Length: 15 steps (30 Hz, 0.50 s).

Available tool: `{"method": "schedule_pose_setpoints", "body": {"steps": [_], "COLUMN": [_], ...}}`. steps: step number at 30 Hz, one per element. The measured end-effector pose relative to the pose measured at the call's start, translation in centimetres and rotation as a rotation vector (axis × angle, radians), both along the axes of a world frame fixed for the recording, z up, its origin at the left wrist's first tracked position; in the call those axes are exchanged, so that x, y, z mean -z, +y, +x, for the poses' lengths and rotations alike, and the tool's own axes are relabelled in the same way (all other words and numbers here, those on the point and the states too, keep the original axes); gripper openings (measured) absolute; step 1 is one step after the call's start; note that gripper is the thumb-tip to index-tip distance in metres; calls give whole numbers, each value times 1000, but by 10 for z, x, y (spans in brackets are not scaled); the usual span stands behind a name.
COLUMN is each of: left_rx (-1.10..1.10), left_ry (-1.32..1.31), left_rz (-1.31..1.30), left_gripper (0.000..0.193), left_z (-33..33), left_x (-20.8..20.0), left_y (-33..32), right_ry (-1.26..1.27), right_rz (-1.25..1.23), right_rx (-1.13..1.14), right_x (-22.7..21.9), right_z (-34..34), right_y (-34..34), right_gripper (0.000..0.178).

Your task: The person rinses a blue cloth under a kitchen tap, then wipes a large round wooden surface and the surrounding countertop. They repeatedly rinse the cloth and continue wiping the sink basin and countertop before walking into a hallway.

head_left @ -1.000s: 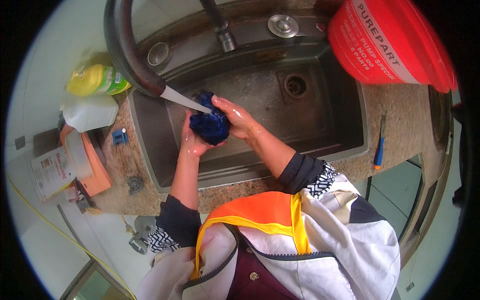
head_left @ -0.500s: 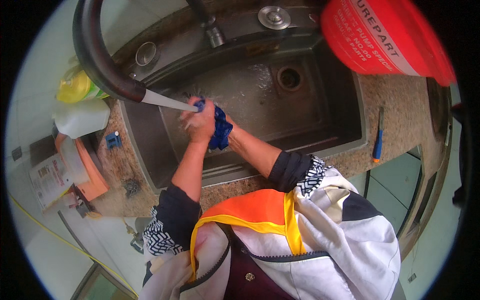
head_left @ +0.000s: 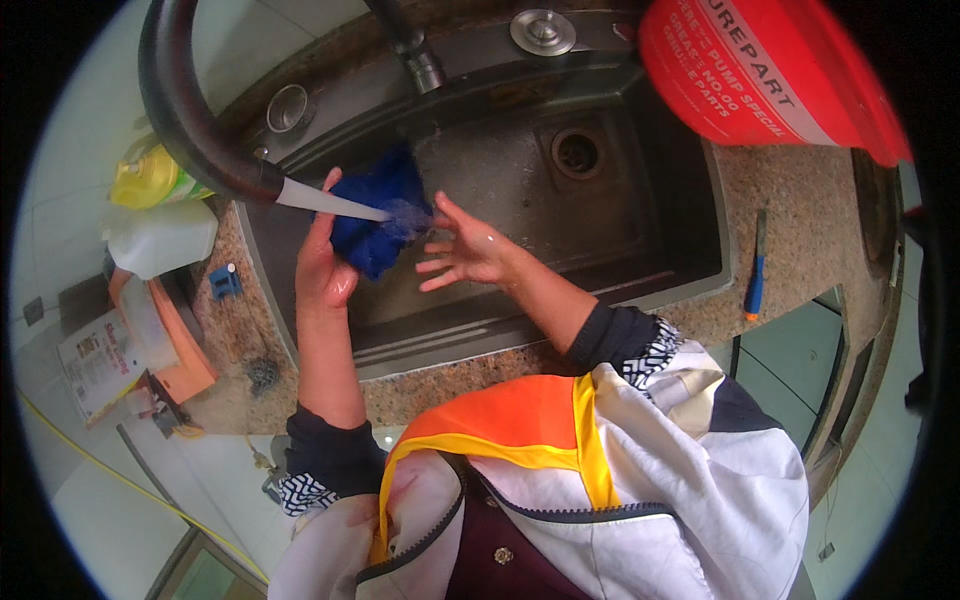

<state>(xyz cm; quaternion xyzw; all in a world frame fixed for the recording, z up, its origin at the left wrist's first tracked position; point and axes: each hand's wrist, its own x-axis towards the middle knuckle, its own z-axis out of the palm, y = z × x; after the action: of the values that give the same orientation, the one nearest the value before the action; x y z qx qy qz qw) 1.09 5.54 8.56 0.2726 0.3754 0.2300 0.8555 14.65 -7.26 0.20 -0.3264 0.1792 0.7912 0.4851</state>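
Note:
A wet blue cloth point(head_left: 372, 245) hangs spread out over the left side of the dark sink point(head_left: 600, 225). My left hand point(head_left: 328, 262) grips its left edge, with fingers partly behind the cloth. From the black curved faucet point(head_left: 205, 150), a white stream of water point(head_left: 335, 204) strikes the cloth near its right side and splashes there. My right hand point(head_left: 468, 250) is just right of the cloth, fingers spread and holding nothing that I can see; spray blurs one fingertip near the cloth.
A red bucket point(head_left: 770, 85) stands at the back right. On the right counter lies a blue-handled tool point(head_left: 757, 275). Yellow point(head_left: 160, 178) and white point(head_left: 165, 240) bottles stand at left, near a small blue item point(head_left: 225, 281) and a scouring pad point(head_left: 262, 376). The drain point(head_left: 576, 153) is uncovered.
My hands were together, squeezing the bunched cloth under the stream. Now they have parted: the left has moved left with the cloth opened out, and the right has let go and opened.

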Motion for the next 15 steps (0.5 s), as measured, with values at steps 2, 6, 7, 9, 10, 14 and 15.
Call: {"method": "schedule_pose_setpoints", "body": {"steps": [2, 6, 7, 9, 10, 14, 15], "left_rx": [4, -60, -53, 58, 64, 48, 48], "left_ry": [35, 229, 291, 416, 407, 236, 228], "left_rz": [41, 233, 289, 338, 288, 268, 313], "left_gripper": [50, 63, 62, 63, 58, 46, 45], "left_z": [-7, -31, -36, -41, -41, -24, -19], "left_x": [-1, 3, 6, 11, 12, 15, 15], "left_y": [-1, -5, -9, -14, -14, -16, -18], "right_ry": [-39, -11, 23, -7, -73, -326, -319], "right_rz": [21, 201, 214, 227, 231, 214, 138], "right_rx": [148, 228, 236, 287, 329, 112, 42], "right_x": [1, 3, 3, -1, -4, -13, -12], "right_z": [-14, -33, -35, -35, -33, -15, -14], "right_y": [16, 37, 38, 35, 31, 13, 10], "right_gripper": [58, 31, 36, 46, 51, 72, 78]}}
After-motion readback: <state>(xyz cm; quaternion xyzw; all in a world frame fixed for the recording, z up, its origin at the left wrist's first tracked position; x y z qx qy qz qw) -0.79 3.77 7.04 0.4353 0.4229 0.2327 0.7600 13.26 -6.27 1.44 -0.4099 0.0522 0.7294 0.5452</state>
